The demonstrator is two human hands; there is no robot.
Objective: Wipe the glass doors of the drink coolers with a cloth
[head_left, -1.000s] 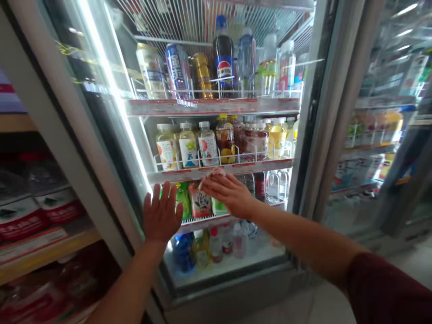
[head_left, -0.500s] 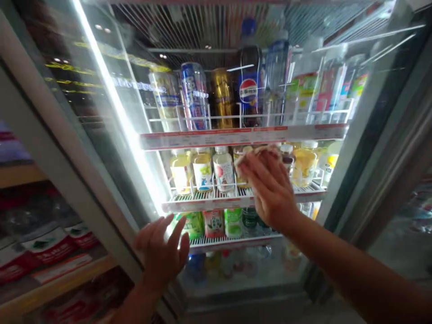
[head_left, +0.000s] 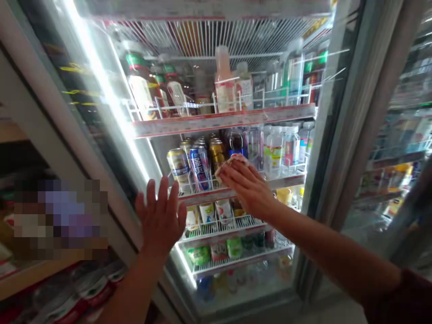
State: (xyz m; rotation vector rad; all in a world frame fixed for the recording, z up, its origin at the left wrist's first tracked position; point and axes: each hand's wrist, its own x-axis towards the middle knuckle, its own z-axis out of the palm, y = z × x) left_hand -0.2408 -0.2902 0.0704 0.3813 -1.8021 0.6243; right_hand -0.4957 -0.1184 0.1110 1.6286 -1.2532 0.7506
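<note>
My right hand [head_left: 251, 189] presses a light, crumpled cloth [head_left: 232, 163] flat against the glass door [head_left: 202, 297] of a lit drinks fridge. Its fingers lie over the cloth, in front of the shelf with cans and bottles. My left hand [head_left: 160, 216] is raised with fingers spread, at the left side of the glass; whether it touches the pane I cannot tell. Behind the glass between the hands stand a blue can [head_left: 200, 167], a cream can [head_left: 178, 165] and a gold can [head_left: 217, 155].
Several wire shelves hold bottles, with a pink bottle [head_left: 224, 85] on an upper one and green packs [head_left: 199, 254] low down. A bright light strip [head_left: 111, 96] runs along the left. Metal door frames [head_left: 340, 180] flank the glass. Left stands a wooden shelf [head_left: 43, 274] with goods.
The view has tilted up, bringing a higher shelf into sight. My right hand and the cloth have moved up the glass to the can shelf. My left hand has risen, fingers spread.
</note>
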